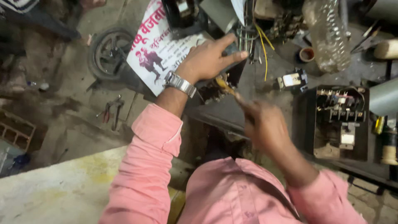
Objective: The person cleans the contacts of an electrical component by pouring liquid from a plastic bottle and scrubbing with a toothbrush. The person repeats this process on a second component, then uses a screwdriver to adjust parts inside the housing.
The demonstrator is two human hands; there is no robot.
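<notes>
Left hand [209,58] lies flat, fingers spread, on the dark electrical unit [226,76]; just below it, blurry right hand [263,124] has its grip clamped on a yellow-handled screwdriver [226,86].

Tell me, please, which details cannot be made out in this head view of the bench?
- Right hand: motion-blurred; the tool it holds cannot be identified.
- Dark device: mostly hidden beneath the left hand.
- Plastic bottle: top cut off by the upper edge.
- Open box: its parts are too small to tell apart.

Dim, grimy concrete floor [70,124]; pale stained slab [62,186] in foreground; dark cluttered workbench [257,83]; brick [14,130] at left.
</notes>
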